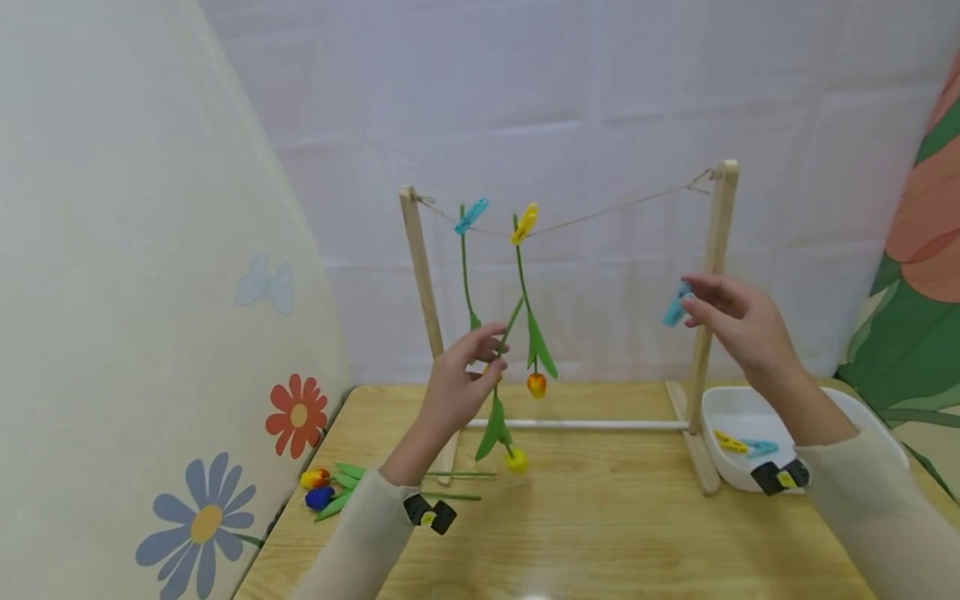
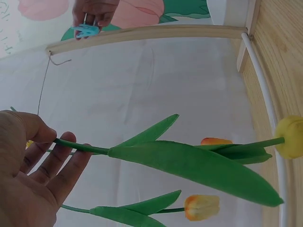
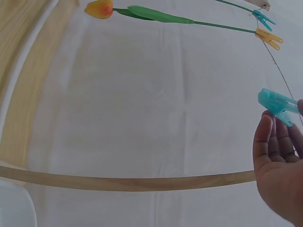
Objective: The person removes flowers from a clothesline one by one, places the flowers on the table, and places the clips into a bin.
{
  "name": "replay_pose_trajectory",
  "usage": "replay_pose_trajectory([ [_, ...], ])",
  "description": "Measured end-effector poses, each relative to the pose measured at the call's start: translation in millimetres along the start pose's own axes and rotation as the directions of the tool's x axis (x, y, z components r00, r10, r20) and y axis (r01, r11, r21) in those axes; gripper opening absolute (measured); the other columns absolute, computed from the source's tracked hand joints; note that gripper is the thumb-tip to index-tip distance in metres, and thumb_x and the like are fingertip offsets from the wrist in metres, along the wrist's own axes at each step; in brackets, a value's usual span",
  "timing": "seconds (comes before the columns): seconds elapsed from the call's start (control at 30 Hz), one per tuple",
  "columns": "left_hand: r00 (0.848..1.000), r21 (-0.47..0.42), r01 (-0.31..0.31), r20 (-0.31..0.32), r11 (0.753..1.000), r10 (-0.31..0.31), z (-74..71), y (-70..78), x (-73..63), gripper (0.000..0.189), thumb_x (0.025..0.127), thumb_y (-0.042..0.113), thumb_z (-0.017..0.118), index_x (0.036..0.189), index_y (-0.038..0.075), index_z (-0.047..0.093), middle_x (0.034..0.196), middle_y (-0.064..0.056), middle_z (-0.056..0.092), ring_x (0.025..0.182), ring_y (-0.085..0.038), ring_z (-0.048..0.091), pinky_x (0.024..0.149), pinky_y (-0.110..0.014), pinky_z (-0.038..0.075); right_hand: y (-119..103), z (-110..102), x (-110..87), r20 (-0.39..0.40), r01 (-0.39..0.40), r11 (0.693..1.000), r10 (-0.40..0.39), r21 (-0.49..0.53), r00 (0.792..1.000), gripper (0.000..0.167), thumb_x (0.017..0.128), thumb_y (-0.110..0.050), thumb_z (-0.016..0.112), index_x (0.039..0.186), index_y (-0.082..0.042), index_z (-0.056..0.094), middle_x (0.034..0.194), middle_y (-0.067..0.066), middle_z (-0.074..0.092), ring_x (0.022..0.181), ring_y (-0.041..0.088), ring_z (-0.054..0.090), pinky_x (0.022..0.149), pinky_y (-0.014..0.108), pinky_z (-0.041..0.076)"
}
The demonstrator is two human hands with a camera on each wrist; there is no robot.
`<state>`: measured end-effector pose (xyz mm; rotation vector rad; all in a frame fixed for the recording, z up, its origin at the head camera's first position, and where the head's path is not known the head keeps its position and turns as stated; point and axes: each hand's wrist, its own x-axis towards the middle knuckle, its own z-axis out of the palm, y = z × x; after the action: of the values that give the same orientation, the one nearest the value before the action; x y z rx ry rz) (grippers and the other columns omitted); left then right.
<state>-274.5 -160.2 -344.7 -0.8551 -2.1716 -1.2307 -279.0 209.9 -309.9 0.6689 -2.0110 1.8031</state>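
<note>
My left hand [image 1: 467, 375] pinches the green stem of a yellow artificial tulip [image 2: 289, 137], which hangs bloom down in front of the frame. In my right hand [image 1: 742, 321], near the right post, a blue clothespin [image 3: 274, 101] is pinched between thumb and fingers. A twine line [image 1: 615, 207] runs between the two wooden posts. Clipped to it are an orange-and-yellow tulip [image 1: 536, 383] under a yellow clothespin [image 1: 525, 223] and, further left, another tulip under a blue clothespin [image 1: 471, 217]. That second bloom hides behind my left hand in the head view but shows pale yellow-orange [image 2: 202, 207] in the left wrist view.
Two more tulips, one red-and-yellow [image 1: 315, 478] and one blue [image 1: 319, 498], lie on the table at the left. A white bin [image 1: 885, 442] at the right holds yellow and blue clothespins [image 1: 759, 448]. A white bar [image 1: 577, 425] joins the posts' feet low down.
</note>
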Motion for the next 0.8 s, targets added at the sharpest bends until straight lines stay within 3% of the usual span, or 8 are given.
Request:
replay_pose_trajectory([
  [0.37, 0.998, 0.072, -0.055, 0.028, 0.996, 0.053, -13.8, 0.7, -15.7, 0.044, 0.091, -0.009, 0.067, 0.133, 0.003, 0.061, 0.105, -0.014, 0.070, 0.087, -0.024, 0.070, 0.066, -0.021, 0.060, 11.3, -14.3, -18.9, -0.011, -0.038, 0.996, 0.037, -0.077, 0.999, 0.031, 0.099, -0.006, 0.063, 0.130, -0.006, 0.065, 0.104, -0.008, 0.070, 0.087, 0.006, 0.066, 0.078, 0.014, 0.055],
  [0.63, 0.994, 0.144, -0.105, 0.013, 0.984, 0.104, -26.1, 0.5, -19.2, 0.044, 0.091, -0.009, 0.068, 0.132, 0.002, 0.062, 0.105, -0.014, 0.071, 0.088, -0.024, 0.070, 0.067, -0.022, 0.060, 15.8, -27.7, -27.4, -0.036, -0.043, 0.999, 0.044, 0.015, 0.998, 0.031, 0.099, -0.002, 0.062, 0.129, -0.003, 0.065, 0.105, -0.007, 0.071, 0.089, 0.007, 0.066, 0.077, 0.014, 0.055],
  [0.8, 0.995, 0.186, -0.098, 0.023, 0.978, 0.096, -35.3, 0.7, -23.2, 0.043, 0.090, -0.009, 0.069, 0.131, 0.002, 0.063, 0.106, -0.013, 0.071, 0.089, -0.024, 0.070, 0.065, -0.022, 0.060, 17.9, -34.9, -32.9, -0.042, -0.050, 0.999, 0.050, -0.008, 0.998, 0.031, 0.099, -0.001, 0.062, 0.129, -0.004, 0.066, 0.103, -0.007, 0.071, 0.087, 0.007, 0.066, 0.078, 0.014, 0.054],
])
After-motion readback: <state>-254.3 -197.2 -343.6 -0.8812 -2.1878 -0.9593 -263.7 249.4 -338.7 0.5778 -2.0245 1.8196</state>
